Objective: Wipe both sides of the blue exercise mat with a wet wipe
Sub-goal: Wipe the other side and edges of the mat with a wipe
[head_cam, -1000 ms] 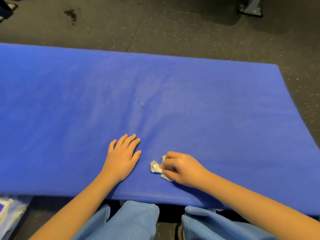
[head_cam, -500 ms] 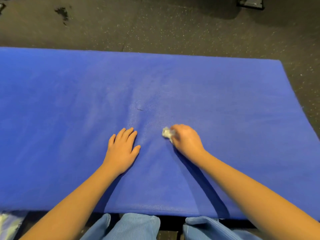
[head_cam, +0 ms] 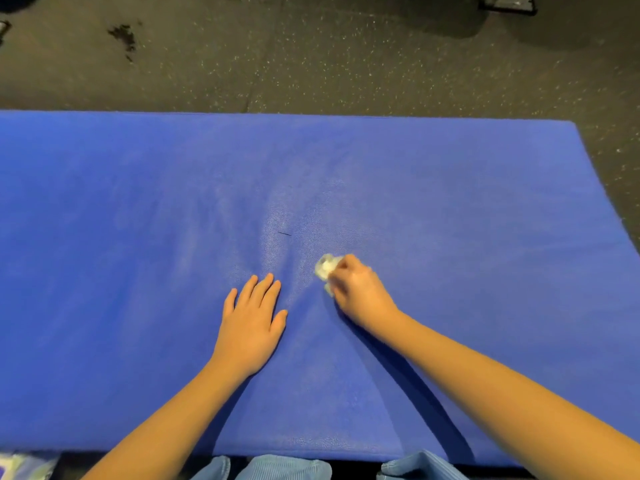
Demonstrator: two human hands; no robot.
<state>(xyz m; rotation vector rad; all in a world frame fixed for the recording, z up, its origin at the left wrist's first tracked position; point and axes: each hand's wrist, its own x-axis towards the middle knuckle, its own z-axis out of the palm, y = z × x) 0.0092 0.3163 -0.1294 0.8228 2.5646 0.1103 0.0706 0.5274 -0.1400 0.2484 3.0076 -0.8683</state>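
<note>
The left hand (head_cam: 251, 323) is lying open and flat on the blue exercise mat (head_cam: 450, 202) on the floor (head_cam: 346, 64) while the right hand (head_cam: 360, 292) is gripping the crumpled wet wipe (head_cam: 325, 266) mid-mat, wiping the upper face; wider strokes toward the edges are probably following

The blue exercise mat (head_cam: 450, 202) lies flat and unrolled on the dark speckled floor (head_cam: 346, 64), its long side running across the view, its right end showing a square corner and its left end cut off by the frame. Its surface is finely textured, with a small dark mark near the middle and faint creases fanning out there. The wet wipe (head_cam: 325, 266), white and crumpled into a small wad, sits on the mat just right of centre, pinched in the right hand (head_cam: 360, 292).
</note>
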